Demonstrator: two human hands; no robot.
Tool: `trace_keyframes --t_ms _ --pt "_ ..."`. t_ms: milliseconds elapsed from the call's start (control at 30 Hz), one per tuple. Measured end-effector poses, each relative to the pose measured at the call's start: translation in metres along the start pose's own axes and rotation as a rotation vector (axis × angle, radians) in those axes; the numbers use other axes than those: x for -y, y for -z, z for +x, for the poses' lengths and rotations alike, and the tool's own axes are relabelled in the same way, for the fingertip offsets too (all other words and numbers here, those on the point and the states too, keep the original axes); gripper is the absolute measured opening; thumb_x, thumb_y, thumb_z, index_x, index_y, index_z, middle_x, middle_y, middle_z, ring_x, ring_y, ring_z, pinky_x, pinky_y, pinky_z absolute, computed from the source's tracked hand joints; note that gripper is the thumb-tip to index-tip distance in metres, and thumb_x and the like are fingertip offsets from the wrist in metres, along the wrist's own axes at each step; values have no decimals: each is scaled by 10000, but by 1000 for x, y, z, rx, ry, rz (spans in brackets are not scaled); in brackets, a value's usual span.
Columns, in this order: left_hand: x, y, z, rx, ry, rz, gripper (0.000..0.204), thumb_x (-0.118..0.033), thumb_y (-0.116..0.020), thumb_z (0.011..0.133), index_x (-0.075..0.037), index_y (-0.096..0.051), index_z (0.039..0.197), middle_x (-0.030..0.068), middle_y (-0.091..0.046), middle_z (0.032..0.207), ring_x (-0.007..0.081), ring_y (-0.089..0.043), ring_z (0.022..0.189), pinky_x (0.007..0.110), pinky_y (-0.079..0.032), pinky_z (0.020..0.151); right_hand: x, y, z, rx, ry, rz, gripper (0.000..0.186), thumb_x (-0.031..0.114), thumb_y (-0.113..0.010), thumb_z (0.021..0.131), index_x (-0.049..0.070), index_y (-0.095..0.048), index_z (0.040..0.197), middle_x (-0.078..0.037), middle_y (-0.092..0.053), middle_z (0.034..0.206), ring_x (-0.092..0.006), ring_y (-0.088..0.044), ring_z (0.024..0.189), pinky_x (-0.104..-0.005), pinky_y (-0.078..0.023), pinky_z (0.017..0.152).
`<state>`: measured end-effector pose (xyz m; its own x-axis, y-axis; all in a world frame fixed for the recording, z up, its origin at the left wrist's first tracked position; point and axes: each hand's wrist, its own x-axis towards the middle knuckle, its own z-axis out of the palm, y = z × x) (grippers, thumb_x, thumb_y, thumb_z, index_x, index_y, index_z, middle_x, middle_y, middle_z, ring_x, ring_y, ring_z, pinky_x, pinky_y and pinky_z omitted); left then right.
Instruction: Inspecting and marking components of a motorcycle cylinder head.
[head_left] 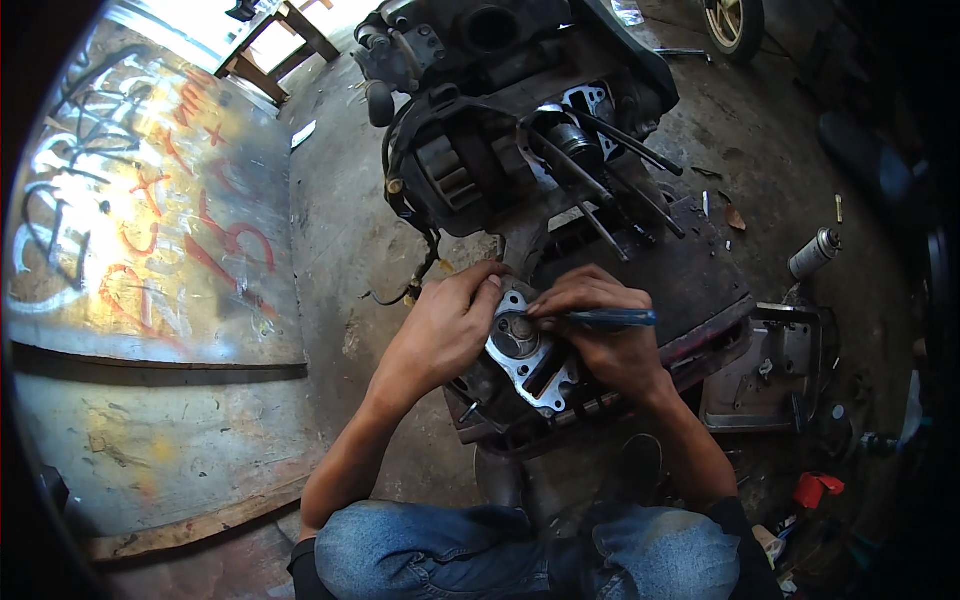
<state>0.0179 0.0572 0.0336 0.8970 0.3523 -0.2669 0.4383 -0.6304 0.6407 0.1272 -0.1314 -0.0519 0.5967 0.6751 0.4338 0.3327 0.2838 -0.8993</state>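
Note:
A metal cylinder head (535, 378) with a pale machined face and a darkened round chamber lies tilted on a dark crate in front of me. My left hand (452, 318) is wrapped round its left and upper edge, fingers curled over the top. My right hand (610, 325) grips a blue-handled slim tool (635, 317), its tip at the chamber; the tip itself is hidden by my fingers. Beyond both hands stands a dark engine block (450, 160), with an exposed piston (572, 138) and long studs (645, 155) sticking out toward me.
A metal tray (717, 400) with small parts sits at the right, near a spray can (813, 254) and a red object (815, 487). A painted board (150, 220) stands along the left. A wooden bench (275, 50) and a wheel (733, 25) are farther back.

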Motion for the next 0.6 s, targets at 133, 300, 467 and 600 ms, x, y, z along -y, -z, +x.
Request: trace_keyframes --t_ms 133,300,467,600 --pt "-3 0 1 13 -3 -9 434 -241 -505 1135 73 -677 1380 300 -761 1205 415 -743 1170 436 -534 1028 -1 -2 1 -21 21 -16 215 -71 -828 849 32 -832 1038 -85 -833 1032 -245 -757 1028 -383 -603 945" --pt "1 -2 2 10 9 -20 434 -245 -502 1138 71 -677 1377 291 -765 1195 402 -747 1149 432 -533 1021 -3 -3 -4 -67 -74 115 201 -70 -824 865 27 -828 1041 -100 -825 1034 -240 -759 1017 -375 -604 934" --pt "-4 1 2 32 37 -28 433 -247 -504 1140 70 -677 1377 285 -766 1195 399 -744 1156 431 -530 1029 2 -6 6 -48 -31 72 189 -71 -824 873 23 -828 1037 -103 -826 1032 -241 -770 1011 -377 -609 924" --pt "-2 -1 0 0 16 -32 430 -250 -506 1139 70 -679 1369 288 -765 1199 401 -742 1165 434 -528 1036 -1 -5 8 -2 -12 57 198 -76 -824 868 22 -826 1041 -104 -825 1031 -246 -773 1008 -380 -611 913"
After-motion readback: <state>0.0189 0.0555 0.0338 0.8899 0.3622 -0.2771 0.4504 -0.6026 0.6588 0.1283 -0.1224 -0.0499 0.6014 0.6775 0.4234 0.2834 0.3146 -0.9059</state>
